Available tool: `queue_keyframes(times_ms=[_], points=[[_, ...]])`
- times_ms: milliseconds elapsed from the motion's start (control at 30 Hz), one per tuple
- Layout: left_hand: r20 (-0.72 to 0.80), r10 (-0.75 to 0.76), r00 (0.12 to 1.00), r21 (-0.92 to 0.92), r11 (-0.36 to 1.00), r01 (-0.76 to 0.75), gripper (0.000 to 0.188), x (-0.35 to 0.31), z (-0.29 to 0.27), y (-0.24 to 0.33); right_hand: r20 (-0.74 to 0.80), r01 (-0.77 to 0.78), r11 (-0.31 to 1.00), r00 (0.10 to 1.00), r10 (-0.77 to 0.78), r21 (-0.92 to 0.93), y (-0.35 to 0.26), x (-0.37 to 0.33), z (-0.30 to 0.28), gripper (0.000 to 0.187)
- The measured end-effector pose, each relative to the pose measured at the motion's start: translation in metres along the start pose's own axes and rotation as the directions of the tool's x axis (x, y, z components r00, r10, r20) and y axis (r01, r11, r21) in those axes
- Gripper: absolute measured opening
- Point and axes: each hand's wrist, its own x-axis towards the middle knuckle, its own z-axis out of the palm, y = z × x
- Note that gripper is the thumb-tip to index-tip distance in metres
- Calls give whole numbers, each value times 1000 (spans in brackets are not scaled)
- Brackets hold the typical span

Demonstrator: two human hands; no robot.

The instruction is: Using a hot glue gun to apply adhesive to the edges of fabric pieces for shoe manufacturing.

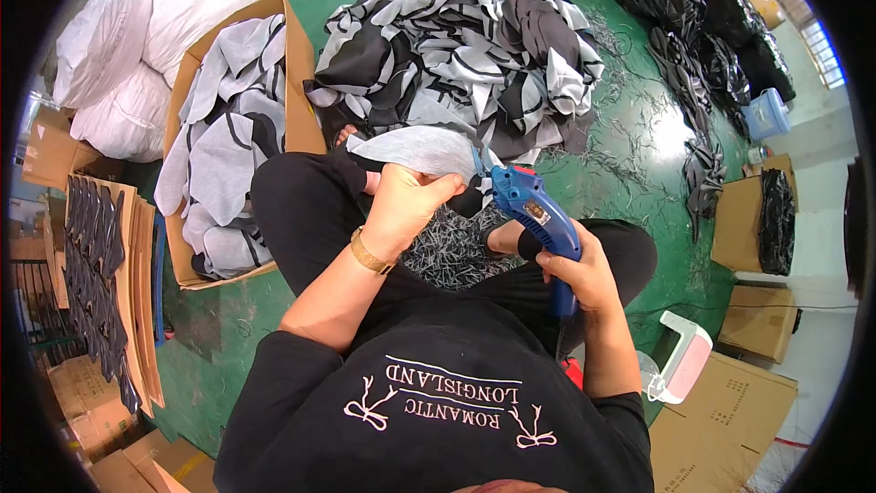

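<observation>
My left hand (408, 207) pinches the edge of a grey and black fabric piece (415, 148), which stretches out over my lap. My right hand (584, 265) is wrapped around the handle of blue electric scissors (538, 210) with a red part near the head. The head of the scissors meets the right edge of the fabric piece; the exact cutting point is too small to make out. Below the fabric, between my crossed legs, lies a heap of thin grey and black trimmings (447, 251).
Ahead is a large pile of grey and black fabric pieces (465, 55). A cardboard box (306, 82) filled with similar pieces stands at left, near white sacks (196, 9). Trimmings litter the green floor (639, 164). Black bags (730, 36) and cartons (757, 324) line the right.
</observation>
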Motion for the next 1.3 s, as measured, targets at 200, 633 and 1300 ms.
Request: queue_keyframes(times_ms=[200, 633, 1300], points=[[84, -20, 996, 327, 945, -9, 23, 2, -6, 8, 15, -24, 996, 1000, 25, -80, -7, 2, -8, 43], [239, -226, 944, -30, 970, 240, 32, -13, 7, -3, -84, 251, 918, 954, -289, -305, -21, 52, 28, 48], [-70, -179, 981, -333, 931, 146, 21, 5, 2, -15, -52, -11, 990, 999, 3, -143, 2, -9, -4, 40]])
